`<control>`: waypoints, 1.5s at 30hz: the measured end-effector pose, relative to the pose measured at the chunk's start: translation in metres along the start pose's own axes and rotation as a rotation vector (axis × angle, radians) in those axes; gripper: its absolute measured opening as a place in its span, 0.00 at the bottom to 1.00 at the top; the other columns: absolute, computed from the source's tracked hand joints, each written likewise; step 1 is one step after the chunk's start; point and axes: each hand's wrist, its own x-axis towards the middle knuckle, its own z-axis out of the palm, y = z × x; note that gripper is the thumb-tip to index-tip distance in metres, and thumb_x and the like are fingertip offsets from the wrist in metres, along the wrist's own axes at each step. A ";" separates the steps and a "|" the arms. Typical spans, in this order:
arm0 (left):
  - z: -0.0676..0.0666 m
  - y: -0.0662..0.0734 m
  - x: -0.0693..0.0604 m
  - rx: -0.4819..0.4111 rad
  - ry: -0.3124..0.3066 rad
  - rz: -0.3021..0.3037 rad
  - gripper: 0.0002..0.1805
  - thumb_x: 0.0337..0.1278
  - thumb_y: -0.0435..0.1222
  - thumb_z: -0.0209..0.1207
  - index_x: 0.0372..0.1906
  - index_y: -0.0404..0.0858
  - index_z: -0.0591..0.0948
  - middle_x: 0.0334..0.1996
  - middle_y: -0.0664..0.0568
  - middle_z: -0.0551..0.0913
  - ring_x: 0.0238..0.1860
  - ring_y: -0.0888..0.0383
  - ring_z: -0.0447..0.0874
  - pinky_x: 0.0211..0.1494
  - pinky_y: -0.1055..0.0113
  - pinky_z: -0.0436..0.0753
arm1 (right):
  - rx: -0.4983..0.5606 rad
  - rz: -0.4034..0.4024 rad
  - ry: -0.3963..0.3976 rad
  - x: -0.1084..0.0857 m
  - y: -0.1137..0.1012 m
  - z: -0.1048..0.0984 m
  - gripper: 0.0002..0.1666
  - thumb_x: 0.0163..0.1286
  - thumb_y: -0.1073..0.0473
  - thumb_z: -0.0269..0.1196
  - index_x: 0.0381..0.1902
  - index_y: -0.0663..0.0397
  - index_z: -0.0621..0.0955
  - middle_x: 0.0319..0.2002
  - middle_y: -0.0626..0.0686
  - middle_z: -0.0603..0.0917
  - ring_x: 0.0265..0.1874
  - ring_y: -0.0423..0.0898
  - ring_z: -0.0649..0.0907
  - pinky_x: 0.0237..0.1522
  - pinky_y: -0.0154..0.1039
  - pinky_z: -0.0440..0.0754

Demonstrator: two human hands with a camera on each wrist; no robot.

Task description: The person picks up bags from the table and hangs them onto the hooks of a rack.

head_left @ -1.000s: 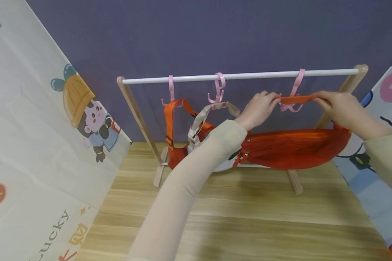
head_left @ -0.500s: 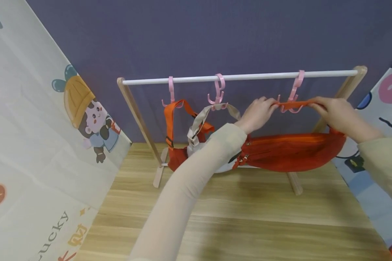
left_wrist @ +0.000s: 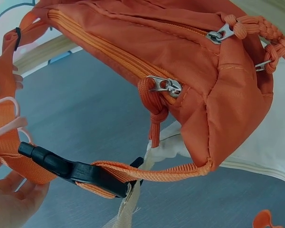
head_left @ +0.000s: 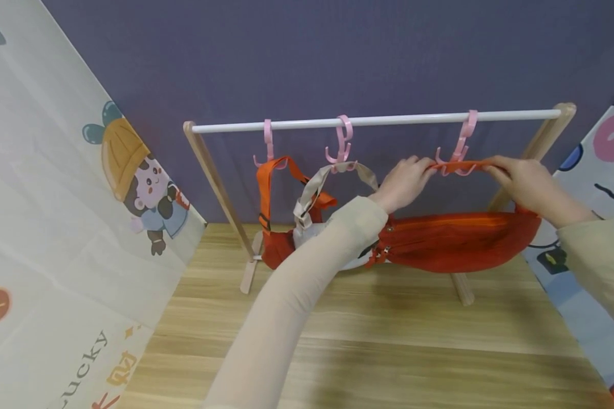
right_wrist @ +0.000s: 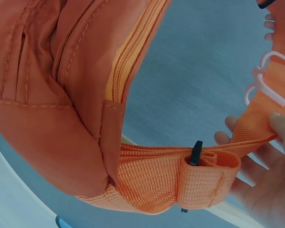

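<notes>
An orange waist bag hangs below its orange strap, which runs between both hands. My left hand pinches the strap's left part, near a black buckle in the left wrist view. On the right, my right hand grips the strap between thumb and fingers. Between the hands, the strap lies across the prongs of the rightmost pink hook. The right wrist view shows this hook's pale prongs against the strap webbing. Metal zipper pulls with orange cords show on the bag.
A white rail on wooden legs carries two more pink hooks. From them hang an orange-strapped bag and a white-strapped bag, partly behind my left sleeve. Printed cloths flank both sides of the wooden surface.
Both hands have come down slightly and a little left with the strap, which now sits lower against the hook's prongs. The orange waist bag has sunk with it.
</notes>
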 end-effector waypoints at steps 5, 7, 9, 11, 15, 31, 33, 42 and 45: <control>0.002 -0.001 -0.002 0.004 -0.005 0.004 0.17 0.64 0.45 0.42 0.53 0.45 0.72 0.37 0.57 0.74 0.36 0.64 0.71 0.38 0.74 0.70 | -0.003 -0.005 0.012 0.000 0.000 0.003 0.21 0.71 0.54 0.43 0.50 0.64 0.71 0.34 0.68 0.74 0.14 0.48 0.70 0.13 0.37 0.71; 0.003 -0.001 -0.003 0.011 -0.007 0.003 0.18 0.64 0.44 0.43 0.55 0.45 0.71 0.38 0.56 0.74 0.36 0.64 0.71 0.38 0.74 0.70 | -0.003 -0.005 0.017 -0.001 0.000 0.004 0.21 0.71 0.53 0.43 0.51 0.64 0.71 0.34 0.68 0.75 0.13 0.48 0.71 0.13 0.37 0.71; 0.004 -0.001 -0.004 0.017 -0.013 0.002 0.19 0.64 0.43 0.44 0.57 0.45 0.69 0.40 0.55 0.74 0.38 0.63 0.72 0.39 0.74 0.71 | -0.006 -0.010 0.025 -0.001 0.000 0.005 0.21 0.70 0.54 0.44 0.50 0.65 0.71 0.31 0.67 0.75 0.12 0.47 0.70 0.12 0.36 0.71; 0.005 -0.001 -0.005 0.020 -0.018 0.002 0.20 0.63 0.42 0.45 0.59 0.45 0.66 0.42 0.54 0.74 0.39 0.62 0.72 0.40 0.74 0.71 | -0.020 -0.030 0.046 -0.001 0.001 0.007 0.20 0.70 0.55 0.45 0.49 0.66 0.71 0.26 0.63 0.74 0.11 0.47 0.70 0.13 0.35 0.70; 0.008 -0.002 -0.006 0.021 -0.022 0.002 0.22 0.63 0.40 0.46 0.62 0.45 0.63 0.44 0.52 0.73 0.41 0.61 0.73 0.43 0.74 0.72 | -0.047 -0.077 0.096 -0.002 0.002 0.010 0.17 0.69 0.60 0.47 0.47 0.68 0.72 0.21 0.59 0.73 0.13 0.47 0.68 0.14 0.36 0.65; 0.007 -0.005 -0.017 0.117 -0.069 0.037 0.24 0.63 0.38 0.45 0.64 0.43 0.60 0.49 0.51 0.71 0.45 0.60 0.73 0.46 0.72 0.73 | -0.043 -0.016 0.096 -0.004 -0.002 0.012 0.19 0.68 0.64 0.48 0.54 0.68 0.68 0.36 0.69 0.74 0.20 0.53 0.70 0.19 0.45 0.71; 0.007 -0.006 -0.019 0.144 -0.062 0.058 0.24 0.63 0.38 0.45 0.64 0.42 0.60 0.49 0.50 0.71 0.45 0.59 0.73 0.47 0.71 0.72 | -0.041 -0.006 0.082 -0.004 -0.003 0.012 0.20 0.68 0.64 0.47 0.55 0.68 0.66 0.39 0.70 0.73 0.24 0.57 0.72 0.25 0.52 0.74; 0.006 -0.009 -0.045 0.438 0.055 0.224 0.22 0.60 0.42 0.47 0.59 0.39 0.68 0.47 0.49 0.74 0.42 0.57 0.76 0.41 0.68 0.75 | -0.043 -0.014 0.144 -0.010 -0.010 0.014 0.23 0.66 0.66 0.48 0.57 0.70 0.65 0.49 0.74 0.68 0.46 0.69 0.67 0.47 0.65 0.63; 0.008 -0.012 -0.056 0.471 0.100 0.264 0.21 0.60 0.41 0.48 0.57 0.39 0.70 0.47 0.49 0.74 0.42 0.56 0.76 0.41 0.67 0.75 | -0.064 -0.053 0.219 -0.016 -0.014 0.016 0.22 0.64 0.67 0.50 0.54 0.72 0.67 0.48 0.74 0.69 0.46 0.69 0.68 0.49 0.64 0.62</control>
